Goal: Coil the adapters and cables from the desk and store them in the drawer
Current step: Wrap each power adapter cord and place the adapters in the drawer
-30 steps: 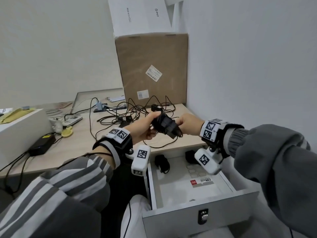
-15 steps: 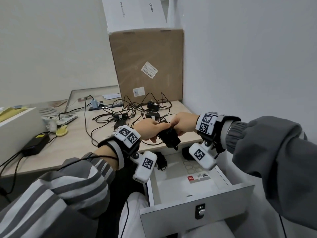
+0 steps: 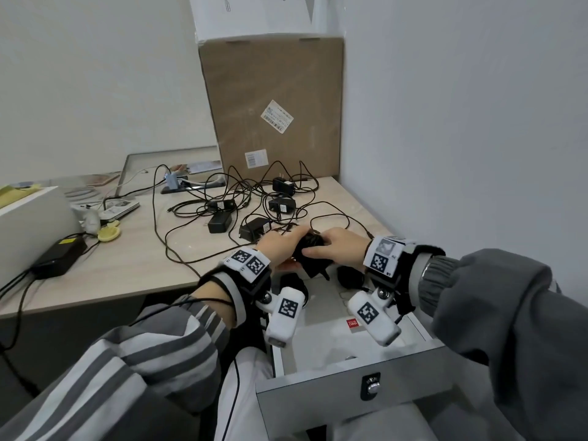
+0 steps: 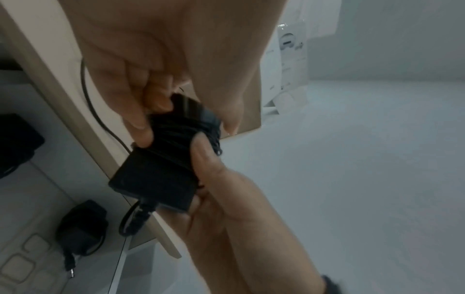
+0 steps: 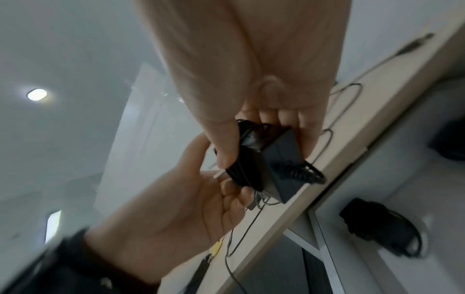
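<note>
Adapter with its cable wound round it, held over the open drawer at the tabletop edge.
The left hand and right hand both curl their fingers round it. Two wrapped adapters already lie in the drawer; about five more sit tangled on the tabletop, uncoiled. A red label in the drawer seems to read "deli"; carton stickers are illegible.

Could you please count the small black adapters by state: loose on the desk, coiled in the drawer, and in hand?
Loose adapters on the desk: 5
Coiled adapters in the drawer: 2
Adapter held by left hand and right hand: 1
Total: 8
</note>
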Tool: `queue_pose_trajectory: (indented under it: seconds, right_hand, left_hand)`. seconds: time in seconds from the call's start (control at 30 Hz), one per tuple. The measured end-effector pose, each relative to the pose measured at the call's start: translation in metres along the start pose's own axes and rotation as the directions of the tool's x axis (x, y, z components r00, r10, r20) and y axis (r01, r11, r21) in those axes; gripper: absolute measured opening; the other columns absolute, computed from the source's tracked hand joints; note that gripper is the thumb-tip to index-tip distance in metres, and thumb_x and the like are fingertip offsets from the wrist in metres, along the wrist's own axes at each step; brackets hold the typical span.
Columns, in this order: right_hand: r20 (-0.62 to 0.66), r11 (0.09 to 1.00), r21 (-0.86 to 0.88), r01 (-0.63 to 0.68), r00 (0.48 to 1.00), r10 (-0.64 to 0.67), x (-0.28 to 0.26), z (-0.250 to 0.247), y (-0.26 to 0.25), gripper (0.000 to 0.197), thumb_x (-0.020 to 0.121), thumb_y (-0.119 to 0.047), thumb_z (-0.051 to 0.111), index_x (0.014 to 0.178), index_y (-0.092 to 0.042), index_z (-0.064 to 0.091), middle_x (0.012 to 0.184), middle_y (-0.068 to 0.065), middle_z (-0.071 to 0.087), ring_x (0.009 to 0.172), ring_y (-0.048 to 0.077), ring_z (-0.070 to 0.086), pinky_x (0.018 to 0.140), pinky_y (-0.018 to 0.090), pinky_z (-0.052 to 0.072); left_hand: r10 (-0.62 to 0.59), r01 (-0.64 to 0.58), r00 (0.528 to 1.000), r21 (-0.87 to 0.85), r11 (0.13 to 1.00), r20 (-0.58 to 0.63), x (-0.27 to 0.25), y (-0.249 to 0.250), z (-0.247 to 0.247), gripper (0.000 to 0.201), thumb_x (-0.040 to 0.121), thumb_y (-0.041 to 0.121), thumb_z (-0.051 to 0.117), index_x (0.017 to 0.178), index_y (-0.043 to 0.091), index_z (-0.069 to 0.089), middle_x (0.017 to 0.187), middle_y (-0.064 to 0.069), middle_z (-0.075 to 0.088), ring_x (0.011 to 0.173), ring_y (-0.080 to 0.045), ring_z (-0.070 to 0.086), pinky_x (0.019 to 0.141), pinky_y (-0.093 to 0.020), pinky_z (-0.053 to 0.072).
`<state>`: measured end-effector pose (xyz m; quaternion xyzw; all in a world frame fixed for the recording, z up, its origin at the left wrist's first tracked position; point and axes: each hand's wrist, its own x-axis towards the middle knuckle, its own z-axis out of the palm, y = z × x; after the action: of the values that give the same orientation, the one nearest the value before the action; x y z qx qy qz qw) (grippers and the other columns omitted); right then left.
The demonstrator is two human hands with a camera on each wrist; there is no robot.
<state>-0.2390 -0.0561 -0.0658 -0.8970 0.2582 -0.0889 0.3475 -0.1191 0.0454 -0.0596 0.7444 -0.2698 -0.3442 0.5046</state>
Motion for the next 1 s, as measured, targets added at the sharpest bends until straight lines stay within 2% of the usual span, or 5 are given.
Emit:
queue_pose_trajectory:
  seconds: [0.1,0.17,0.53,0.67,1.0]
  right_hand:
    - [0.08,0.845,0.519,-0.127,0.992,0.1,0.0,0.013,0.024,0.028,0.092,-0.028,0.061,0.098,-0.002,0.066,0.102,0.018,0.069,0.093,0.028,0.067,0.089,0.033,0.054]
    - [0.124,0.757,0.63,-0.174,0.985,0.123,-0.007,0.018,0.03,0.022,0.095,-0.026,0.057,0.1,-0.005,0.063,0.104,0.014,0.067,0.09,0.02,0.066,0.078,0.026,0.056]
    - [0.057,0.825,0.522,-0.219,0.973,0.223,-0.008,0.016,0.047,0.03,0.089,-0.037,0.064,0.082,-0.008,0.065,0.077,0.006,0.065,0.069,0.016,0.061,0.064,0.023,0.048]
    - [0.079,0.766,0.583,-0.27,0.957,0.278,-0.008,0.014,0.05,0.045,0.086,-0.047,0.064,0.102,-0.005,0.069,0.1,0.01,0.072,0.094,0.022,0.063,0.086,0.03,0.047]
    - [0.362,0.736,0.537,-0.413,0.9,0.242,-0.023,0.013,0.065,0.049,0.091,-0.055,0.049,0.113,-0.015,0.066,0.11,-0.001,0.071,0.104,0.014,0.06,0.087,0.027,0.042]
  left_hand:
    - [0.005,-0.002,0.999,-0.052,0.999,0.05,0.001,-0.006,0.001,0.048,0.09,0.052,0.054,0.105,0.007,0.06,0.075,-0.006,0.053,0.066,-0.017,0.057,0.057,-0.024,0.049]
    - [-0.056,0.068,0.989,-0.09,0.994,0.134,0.0,-0.014,0.001,0.048,0.09,0.053,0.055,0.111,0.011,0.06,0.083,-0.004,0.051,0.073,-0.015,0.055,0.054,-0.021,0.046]
    - [-0.077,0.15,0.941,-0.204,0.967,0.329,-0.009,-0.034,0.026,0.036,0.097,0.031,0.054,0.116,0.001,0.06,0.093,-0.01,0.067,0.068,-0.014,0.069,0.053,-0.019,0.053]
    - [-0.064,0.127,0.963,-0.233,0.964,0.26,-0.003,-0.034,0.033,0.035,0.097,0.028,0.054,0.119,0.0,0.059,0.111,-0.014,0.066,0.094,-0.023,0.066,0.072,-0.026,0.058]
    - [-0.113,0.184,0.955,-0.245,0.952,0.275,0.012,-0.053,0.042,0.03,0.088,0.034,0.067,0.092,0.004,0.064,0.076,-0.006,0.069,0.069,-0.016,0.067,0.056,-0.024,0.056]
